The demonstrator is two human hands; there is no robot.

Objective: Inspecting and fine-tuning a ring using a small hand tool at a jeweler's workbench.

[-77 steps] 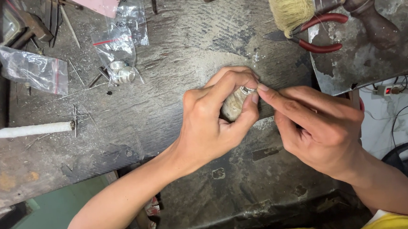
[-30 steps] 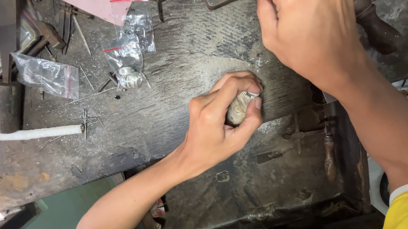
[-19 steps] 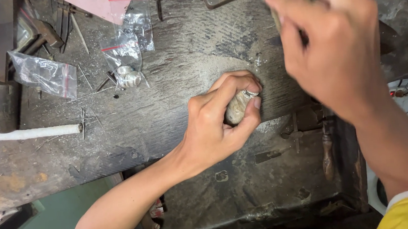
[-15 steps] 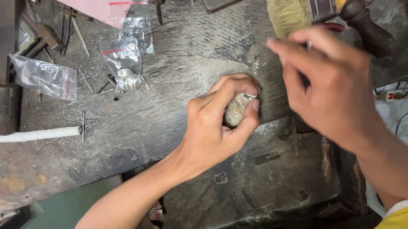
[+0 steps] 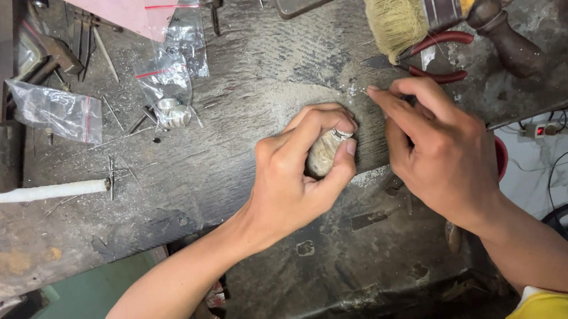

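Ring (image 5: 341,134) on a wooden peg, pinched by left hand (image 5: 299,178); right hand (image 5: 442,150) fingers pinched together.

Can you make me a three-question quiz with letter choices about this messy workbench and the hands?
1. Where is the wide brush?
A. top of the bench
B. on the floor
C. in the left hand

2. What colour are the pliers' handles?
A. blue
B. red
C. green

3. What is the left hand doing?
A. lying flat
B. pointing up
C. gripping a small pale lump with a ring on it

Answers: 1 A, its bristles lie at the far edge. 2 B, both curved handles are red. 3 C, fingers and thumb wrap the lump while the right hand reaches toward it.
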